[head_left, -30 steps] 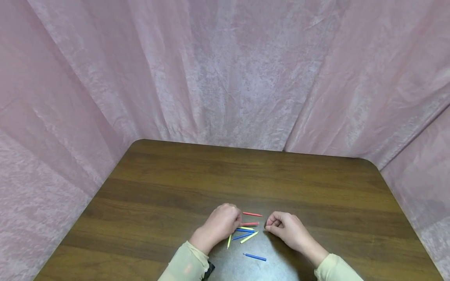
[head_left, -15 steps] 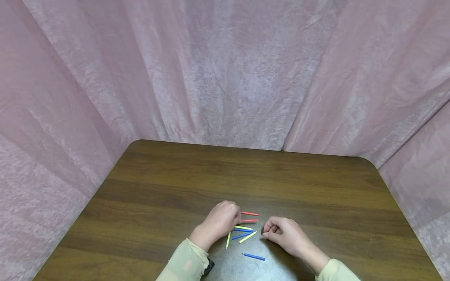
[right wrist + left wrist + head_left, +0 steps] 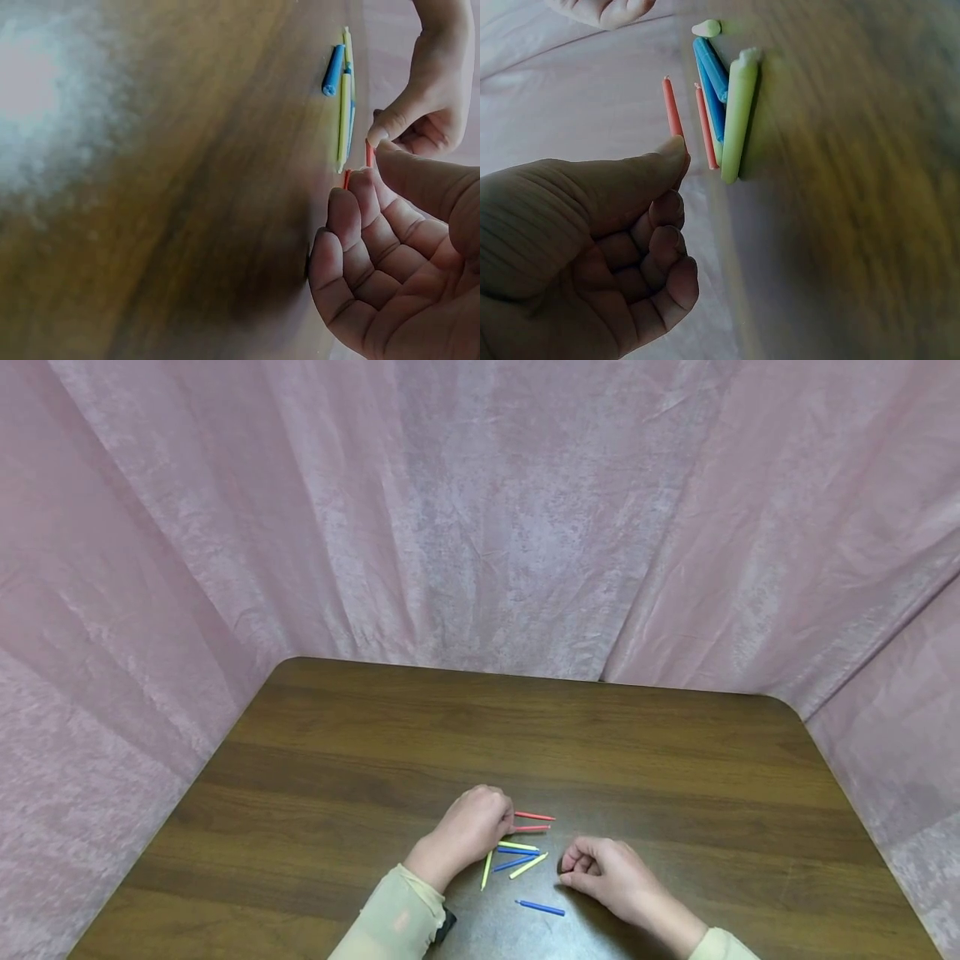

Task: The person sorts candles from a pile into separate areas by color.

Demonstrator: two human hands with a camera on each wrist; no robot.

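Observation:
My left hand (image 3: 467,828) pinches a thin red candle (image 3: 673,109) between thumb and fingertips, its wick end pointing out; in the left wrist view it is held off the table. A second red candle (image 3: 536,816) lies on the table just beyond. Close by are yellow candles (image 3: 739,116) and blue candles (image 3: 714,69), loosely crossed in a small pile. To the right of the pile, my right hand (image 3: 618,878) hovers with its fingers loosely curled. Nothing shows between its thumb and fingers in the right wrist view.
One blue candle (image 3: 541,907) lies apart, nearer to me than the pile. The brown wood-grain table (image 3: 360,735) extends away on all sides, with rounded far corners. Pink curtains (image 3: 480,527) hang behind it and at both sides.
The held red candle has shifted slightly away from the pile, with the left hand following it. My right hand has drawn back a little toward me.

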